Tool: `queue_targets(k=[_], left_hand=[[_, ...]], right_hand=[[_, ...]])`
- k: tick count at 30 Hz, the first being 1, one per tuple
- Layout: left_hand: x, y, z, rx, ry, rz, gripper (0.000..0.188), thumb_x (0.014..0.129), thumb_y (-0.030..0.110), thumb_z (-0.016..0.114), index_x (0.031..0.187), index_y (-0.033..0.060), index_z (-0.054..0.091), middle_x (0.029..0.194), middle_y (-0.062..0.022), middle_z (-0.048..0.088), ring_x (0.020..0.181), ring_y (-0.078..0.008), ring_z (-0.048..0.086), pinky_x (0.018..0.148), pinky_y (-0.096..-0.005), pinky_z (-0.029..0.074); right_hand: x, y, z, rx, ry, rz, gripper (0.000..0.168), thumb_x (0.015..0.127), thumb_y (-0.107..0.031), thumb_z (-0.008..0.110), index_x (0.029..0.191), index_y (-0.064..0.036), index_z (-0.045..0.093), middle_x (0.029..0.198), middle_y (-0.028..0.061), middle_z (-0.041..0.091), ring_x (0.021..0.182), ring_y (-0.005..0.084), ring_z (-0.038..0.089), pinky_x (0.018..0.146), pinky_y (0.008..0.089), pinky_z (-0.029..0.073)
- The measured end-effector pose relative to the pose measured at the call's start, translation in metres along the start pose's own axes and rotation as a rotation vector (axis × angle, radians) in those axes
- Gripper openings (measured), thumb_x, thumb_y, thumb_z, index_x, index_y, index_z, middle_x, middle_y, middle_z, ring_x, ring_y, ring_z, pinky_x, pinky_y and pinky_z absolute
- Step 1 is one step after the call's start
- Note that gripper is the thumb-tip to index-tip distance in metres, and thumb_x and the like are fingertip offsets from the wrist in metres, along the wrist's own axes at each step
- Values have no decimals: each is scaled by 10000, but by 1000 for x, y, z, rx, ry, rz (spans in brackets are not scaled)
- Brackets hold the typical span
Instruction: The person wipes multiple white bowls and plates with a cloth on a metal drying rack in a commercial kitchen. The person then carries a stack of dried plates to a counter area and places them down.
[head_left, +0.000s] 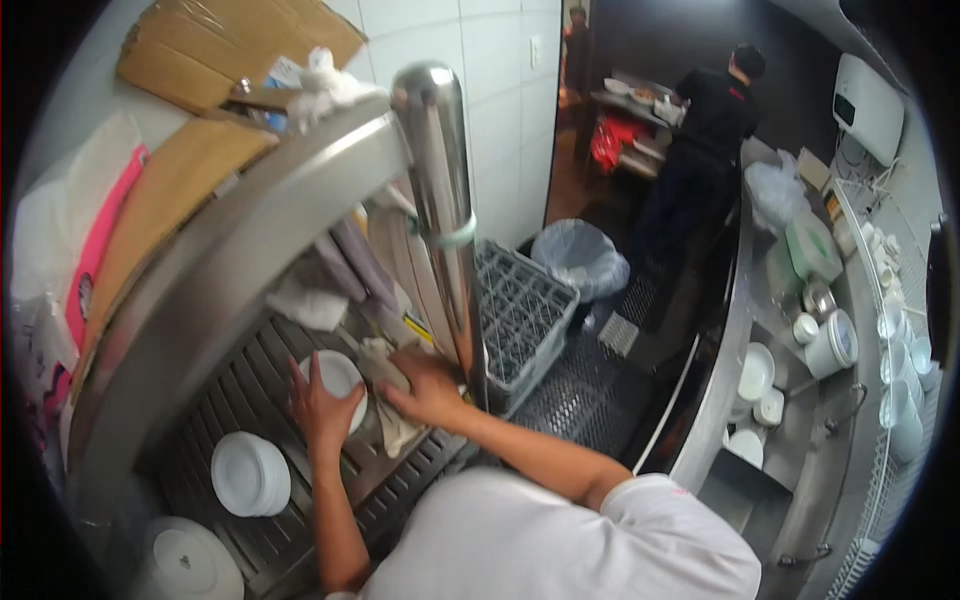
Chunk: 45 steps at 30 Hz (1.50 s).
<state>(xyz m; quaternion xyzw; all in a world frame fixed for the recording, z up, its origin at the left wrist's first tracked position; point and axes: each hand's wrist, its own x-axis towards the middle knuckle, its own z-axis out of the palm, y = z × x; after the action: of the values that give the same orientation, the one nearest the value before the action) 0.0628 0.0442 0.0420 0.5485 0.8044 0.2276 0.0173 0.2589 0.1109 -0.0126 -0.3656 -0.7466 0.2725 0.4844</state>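
Note:
My left hand (324, 412) spans a small round white dish (335, 373), its thumb and fingers on opposite sides of the rim. Whether other dishes lie beneath this one is hidden. Just to the right, my right hand (426, 391) is closed over a beige cloth (397, 431) that is bunched beside the dish. Both hands are above a slatted metal shelf (225, 405). Nearer my body on the left stands a stack of small white plates (247, 474). Larger white plates (191, 562) sit at the lower left corner.
A steel post (431, 150) rises close past my right hand. Beyond it are grey dish racks (525, 307) and a lined bin (581, 259). A steel sink counter (795, 450) with crockery runs along the right. A person in dark clothes (712, 120) stands at the far end.

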Motion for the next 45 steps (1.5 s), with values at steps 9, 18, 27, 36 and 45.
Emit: queue_targets(k=[9,18,27,36,45], left_hand=[[30,-56,-39,-879,189,24,827,918,406,767,1613,95,443,1721,-204,299,1566,-377,349,1239,-481,368],[-35,-42,-15,-2596,77,288,797,1060,658,344,1641,114,370,1636,-116,465,1505,-316,449,1264,-502,340],[-65,-41,-78,-1862,518,-90,825,977,625,500,1552,34,480,1485,-138,599,1394,-316,554,1181,-458,424],[-79,-119,-181,-250,371,53,931,773,410,878,1562,68,522,1647,-246,426,1481,-417,461,1210,-537,368],[-78,-151,-163,212,36,9,971,727,425,927,1566,134,536,1695,-251,344,1503,-471,428,1225,-619,339]], right_hand=[[23,13,10,191,201,245,446,983,-302,731,1265,40,678,1140,203,756,1041,301,735,956,394,549],[61,-188,15,87,-241,-817,596,833,-376,762,1387,-167,685,1518,238,564,1417,496,503,1197,567,395],[34,-197,77,284,-309,-131,475,992,-249,697,1346,62,631,1090,345,713,997,517,711,847,526,572],[76,-151,69,445,-187,46,575,977,-256,695,1381,140,596,1119,265,769,1007,277,746,895,411,575],[90,-72,67,-282,-511,-278,714,939,-491,732,1462,-21,606,1440,279,618,1338,378,616,1119,462,482]])
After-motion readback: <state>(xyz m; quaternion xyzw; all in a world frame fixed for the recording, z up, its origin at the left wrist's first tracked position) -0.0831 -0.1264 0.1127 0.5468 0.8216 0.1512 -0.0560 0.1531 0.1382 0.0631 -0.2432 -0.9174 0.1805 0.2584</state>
